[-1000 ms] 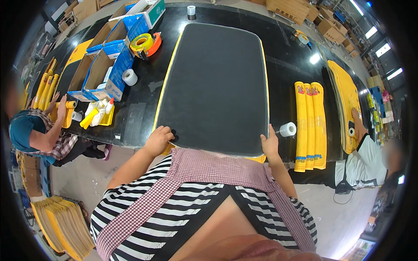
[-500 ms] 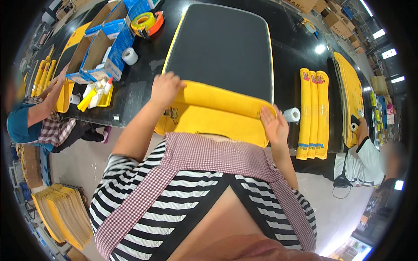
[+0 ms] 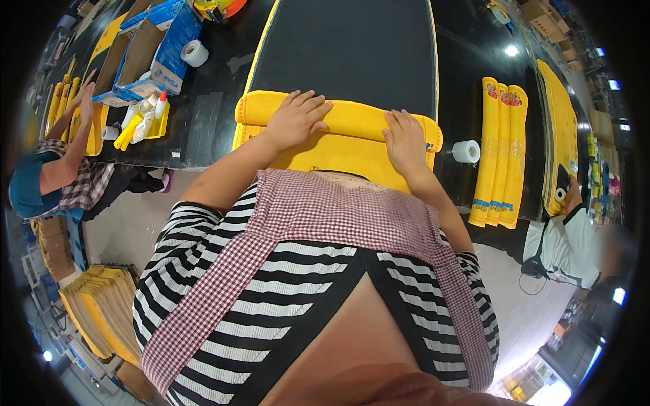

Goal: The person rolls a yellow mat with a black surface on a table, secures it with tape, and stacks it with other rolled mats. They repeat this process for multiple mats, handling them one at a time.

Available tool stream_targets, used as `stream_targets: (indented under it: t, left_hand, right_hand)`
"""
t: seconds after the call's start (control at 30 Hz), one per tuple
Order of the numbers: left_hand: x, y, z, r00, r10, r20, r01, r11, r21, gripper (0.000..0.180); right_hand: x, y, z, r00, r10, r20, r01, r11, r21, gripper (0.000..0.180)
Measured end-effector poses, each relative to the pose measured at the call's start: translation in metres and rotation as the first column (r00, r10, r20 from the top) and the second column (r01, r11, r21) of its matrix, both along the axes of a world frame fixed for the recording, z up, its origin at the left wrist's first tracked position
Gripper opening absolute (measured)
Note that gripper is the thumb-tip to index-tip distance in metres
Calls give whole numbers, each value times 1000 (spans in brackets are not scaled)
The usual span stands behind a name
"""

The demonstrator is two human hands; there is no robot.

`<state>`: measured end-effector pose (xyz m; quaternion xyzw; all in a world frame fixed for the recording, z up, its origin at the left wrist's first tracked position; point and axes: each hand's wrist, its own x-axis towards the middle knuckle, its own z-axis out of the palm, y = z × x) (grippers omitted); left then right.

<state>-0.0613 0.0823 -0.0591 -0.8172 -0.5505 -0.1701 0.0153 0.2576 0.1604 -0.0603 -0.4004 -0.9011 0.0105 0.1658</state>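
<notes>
Item one: a large mat (image 3: pixel 352 51), black on its upper face and yellow on the underside, lying lengthwise on the dark worktable (image 3: pixel 203 128) in front of us, with its near end rolled up into a yellow roll (image 3: pixel 352 120) that runs across the table edge. Our left hand (image 3: pixel 292 120) lies palm down on the left part of that roll, fingers spread and slightly curled over the fold, pressing rather than gripping. Our right hand (image 3: pixel 405 141) lies likewise on the right part, fingers extended forward and flat on the yellow surface; neither hand closes around anything. Between roll and apron hangs a flat yellow stretch of the same mat. To the right, just beside the roll's end, stands a white tape roll (image 3: pixel 466 151), and past it three rolled yellow mats (image 3: pixel 501 152) lie side by side. To the left we list an open cardboard box with blue sides (image 3: pixel 145 57), another white tape roll (image 3: pixel 194 53), and a yellow tray (image 3: pixel 145 122) holding small bottles. A co-worker's arms (image 3: pixel 78 125) rest on the far left table edge; a second person (image 3: pixel 569 237) sits low at the right.
</notes>
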Motion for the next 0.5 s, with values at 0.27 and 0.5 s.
stream_targets:
  t: [0.27,0.5]
  left_hand:
    - [22,-31,1,991,37,126,-23,994,-105,47]
    - [42,-58,4,960,135,244,-118,989,-85,37]
  right_hand:
    - [-17,-17,12,964,247,-97,-257,961,-106,43]
    - [-3,-45,-18,919,233,-317,-280,953,-112,38]
